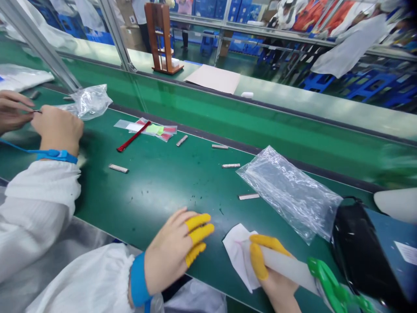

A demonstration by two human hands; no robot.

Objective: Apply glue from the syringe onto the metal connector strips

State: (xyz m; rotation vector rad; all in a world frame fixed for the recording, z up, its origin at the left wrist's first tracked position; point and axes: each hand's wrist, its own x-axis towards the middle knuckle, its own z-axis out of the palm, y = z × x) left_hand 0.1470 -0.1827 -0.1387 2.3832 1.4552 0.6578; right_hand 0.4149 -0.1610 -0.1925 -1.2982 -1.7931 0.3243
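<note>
The right hand's (278,284) fingers, in yellow finger cots (258,261), close around a white tube (289,267) against a white wiping cloth (237,250) that fans out beyond their tips, while the left hand's (172,245) fingers, loosely spread and holding nothing, point toward that cloth over the green workbench (169,182).

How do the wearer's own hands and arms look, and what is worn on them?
The left hand has three snug yellow finger covers; behind it come a wide blue wristband and a loose white fabric sleeve with a gathered cuff. The right hand shows two yellow finger covers; no sleeve shows there.
</note>
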